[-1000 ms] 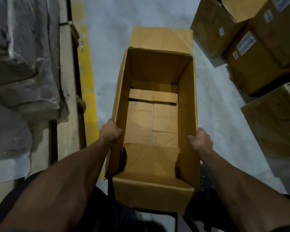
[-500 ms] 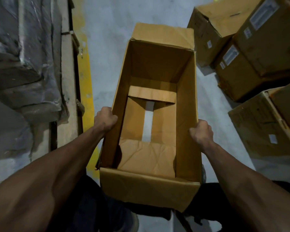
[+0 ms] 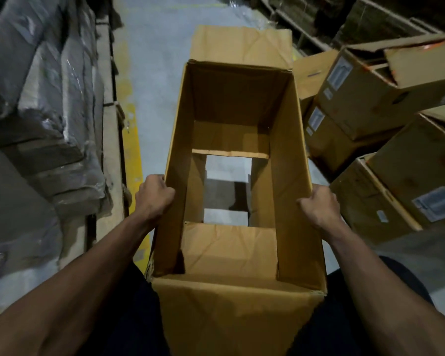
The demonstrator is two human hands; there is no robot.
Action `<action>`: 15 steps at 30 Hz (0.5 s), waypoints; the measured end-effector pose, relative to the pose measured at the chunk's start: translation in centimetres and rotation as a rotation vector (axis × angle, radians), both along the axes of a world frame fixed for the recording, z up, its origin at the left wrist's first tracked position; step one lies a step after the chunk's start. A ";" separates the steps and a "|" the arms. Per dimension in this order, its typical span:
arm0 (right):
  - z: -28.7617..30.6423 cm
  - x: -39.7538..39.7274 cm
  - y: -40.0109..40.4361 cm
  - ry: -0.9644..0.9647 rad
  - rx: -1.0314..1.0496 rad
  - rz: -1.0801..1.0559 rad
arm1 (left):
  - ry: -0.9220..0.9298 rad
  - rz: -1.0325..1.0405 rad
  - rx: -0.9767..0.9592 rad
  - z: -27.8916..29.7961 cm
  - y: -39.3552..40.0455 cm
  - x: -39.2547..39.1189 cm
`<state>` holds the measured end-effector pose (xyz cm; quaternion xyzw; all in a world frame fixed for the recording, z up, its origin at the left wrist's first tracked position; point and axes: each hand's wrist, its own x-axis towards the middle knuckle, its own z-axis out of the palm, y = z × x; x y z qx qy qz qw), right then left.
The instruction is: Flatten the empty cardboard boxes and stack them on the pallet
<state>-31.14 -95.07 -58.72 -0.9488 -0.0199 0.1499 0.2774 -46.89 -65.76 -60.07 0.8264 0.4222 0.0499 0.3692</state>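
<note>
Our left hand [image 3: 156, 195] and right hand [image 3: 319, 205] gripped opposite long walls of the open cardboard box [image 3: 288, 191]; grey floor [image 3: 226, 170] showed through its parted bottom flaps.

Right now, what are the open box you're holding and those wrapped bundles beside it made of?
The open box looks like plain brown corrugated cardboard, matte: creased flaps, soft folds and a frayed near corner. The wrapped bundles are probably covered in clear plastic film; it glints and wrinkles, but what lies under it is too dim to tell. The floor seems grey painted concrete, dull and scuffed.
</note>
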 end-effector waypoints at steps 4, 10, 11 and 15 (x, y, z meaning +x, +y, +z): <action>0.2 -0.8 -0.9 -0.004 0.055 -0.038 | 0.030 -0.027 0.057 0.7 -1.2 -0.2; 0.4 -0.4 -1.8 -0.026 0.097 -0.102 | 0.063 -0.044 0.269 1.5 -3.5 1.1; 0.3 0.0 -1.9 -0.032 0.092 -0.108 | 0.032 -0.061 0.328 1.6 -4.2 1.6; 0.2 1.0 -1.6 -0.036 0.089 -0.112 | 0.065 -0.413 0.614 1.3 -8.7 3.3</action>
